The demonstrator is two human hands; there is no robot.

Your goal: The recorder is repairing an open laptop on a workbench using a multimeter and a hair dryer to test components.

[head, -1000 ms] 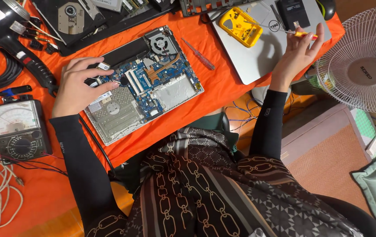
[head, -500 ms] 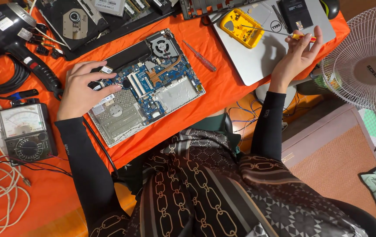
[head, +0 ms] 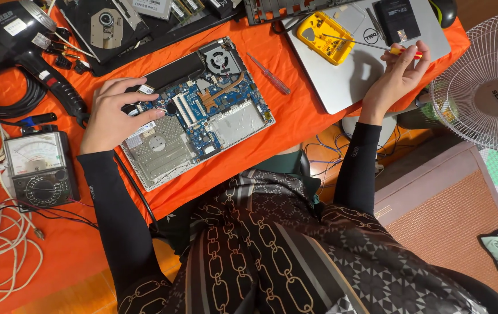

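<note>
Orange cloth (head: 295, 119): screwdriver (head: 371, 45) btwn right fingers (head: 403, 55).

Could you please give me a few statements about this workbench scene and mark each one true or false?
1. The left hand rests on the opened laptop base with its blue circuit board. True.
2. The right hand holds a hammer. False: it holds a thin screwdriver with a red and yellow handle.
3. The yellow plastic parts tray sits on the closed silver laptop. True.
4. The analogue multimeter lies on a green cloth. False: it lies on the orange cloth.
</note>
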